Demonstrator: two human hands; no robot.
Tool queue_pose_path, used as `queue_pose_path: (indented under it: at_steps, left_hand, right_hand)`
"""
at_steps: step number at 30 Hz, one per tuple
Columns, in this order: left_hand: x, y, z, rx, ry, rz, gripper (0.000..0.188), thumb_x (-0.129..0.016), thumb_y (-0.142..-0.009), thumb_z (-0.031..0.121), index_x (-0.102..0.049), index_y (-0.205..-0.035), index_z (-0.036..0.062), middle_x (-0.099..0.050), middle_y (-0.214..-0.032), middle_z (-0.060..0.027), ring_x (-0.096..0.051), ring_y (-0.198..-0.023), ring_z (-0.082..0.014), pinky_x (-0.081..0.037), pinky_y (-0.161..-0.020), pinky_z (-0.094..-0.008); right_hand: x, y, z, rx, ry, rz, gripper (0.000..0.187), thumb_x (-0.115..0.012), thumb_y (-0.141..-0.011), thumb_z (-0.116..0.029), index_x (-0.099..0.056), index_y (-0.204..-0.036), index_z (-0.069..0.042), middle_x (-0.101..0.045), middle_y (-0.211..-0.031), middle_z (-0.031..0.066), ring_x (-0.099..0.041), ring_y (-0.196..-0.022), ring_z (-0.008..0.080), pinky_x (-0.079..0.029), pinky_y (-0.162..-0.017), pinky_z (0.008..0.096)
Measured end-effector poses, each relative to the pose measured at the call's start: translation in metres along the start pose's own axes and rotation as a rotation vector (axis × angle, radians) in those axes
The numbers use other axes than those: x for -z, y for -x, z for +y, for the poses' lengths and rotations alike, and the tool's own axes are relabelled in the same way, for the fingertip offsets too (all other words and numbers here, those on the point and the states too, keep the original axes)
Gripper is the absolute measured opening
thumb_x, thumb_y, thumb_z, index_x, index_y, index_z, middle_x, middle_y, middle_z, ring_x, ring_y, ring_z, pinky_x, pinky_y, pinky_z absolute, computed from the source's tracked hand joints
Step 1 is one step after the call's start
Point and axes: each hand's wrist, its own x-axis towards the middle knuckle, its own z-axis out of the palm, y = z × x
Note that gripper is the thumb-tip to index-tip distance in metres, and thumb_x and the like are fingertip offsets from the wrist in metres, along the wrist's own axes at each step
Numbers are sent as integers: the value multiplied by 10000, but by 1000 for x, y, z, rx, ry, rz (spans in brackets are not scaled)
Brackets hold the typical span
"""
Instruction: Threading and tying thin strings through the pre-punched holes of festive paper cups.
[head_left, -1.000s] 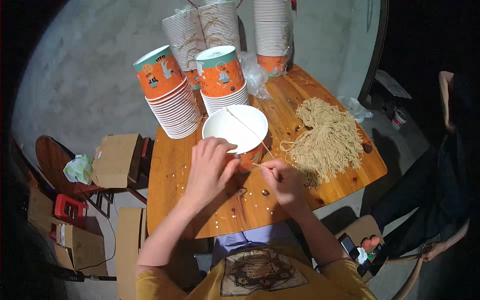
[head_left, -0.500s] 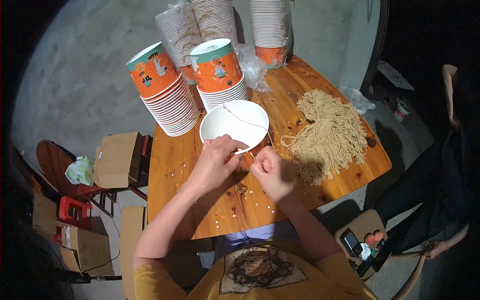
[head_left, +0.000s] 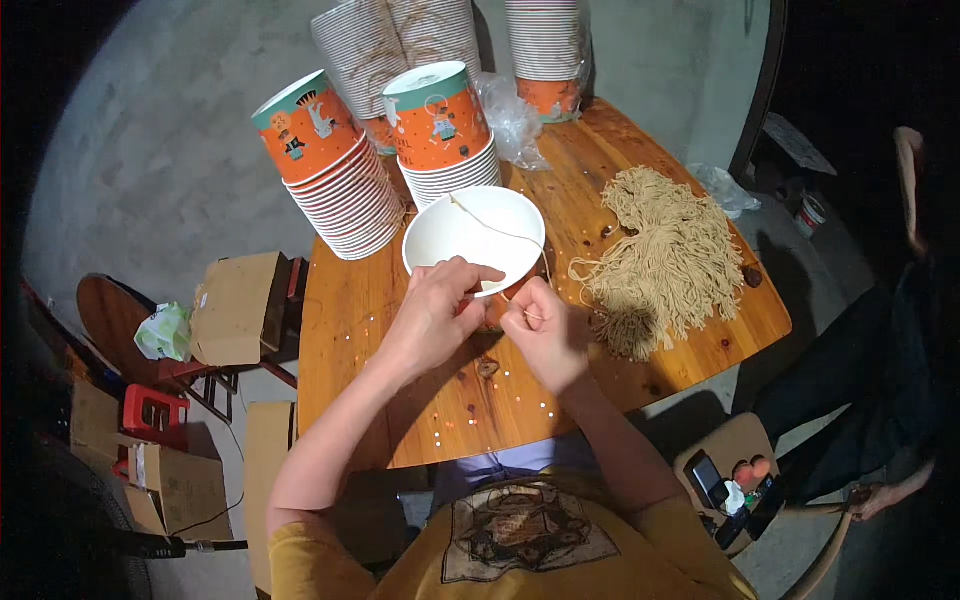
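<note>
A white-lined paper bucket [head_left: 470,228] is tipped with its mouth toward me, its outer side mostly hidden by my hands. My left hand [head_left: 437,310] grips its near rim, fingers reaching over the inside and thumb below. Just right of the rim, my right hand [head_left: 543,335] pinches a thin tan string [head_left: 505,232]. That string starts inside the bucket, crosses its right rim and runs down to my right fingers. Where it meets the bucket's wall is hidden. To the right of my right hand lies a large bundle of tan strings [head_left: 675,255].
Two upside-down stacks of orange paper buckets [head_left: 325,160] [head_left: 440,130] stand behind the held one. Taller bagged stacks [head_left: 545,50] are at the back, beside crumpled clear plastic [head_left: 512,125]. Small white dots litter the wooden table [head_left: 400,420]. Another person's arm [head_left: 895,490] shows at right.
My left fingers have stretched a little further over the bucket's rim. The right hand still pinches the string and has shifted only slightly. The whole view has moved a little.
</note>
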Motion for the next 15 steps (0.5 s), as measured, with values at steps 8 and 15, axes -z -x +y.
queue_pose_path:
  at_steps: [8,15]
  left_hand:
    - [5,0,2,10,-16,-26,322,-598,-801,51,-612,-1119,98,-570,-856,-81,-564,-814,-220,-388,-859,-351]
    - [26,-19,-6,207,389,-374,285,-494,-937,113,-551,-1207,45,-617,-1050,-88,-580,-933,-154,-472,-837,-298]
  right_hand:
    - [-4,1,-11,79,-157,16,146,-568,-809,22,-457,-779,-68,-392,-626,-88,-321,-548,-22,-239,-475,183]
    - [-4,-3,-7,44,35,37,139,-565,-813,23,-462,-787,-66,-410,-632,-83,-357,-563,-12,-285,-499,169]
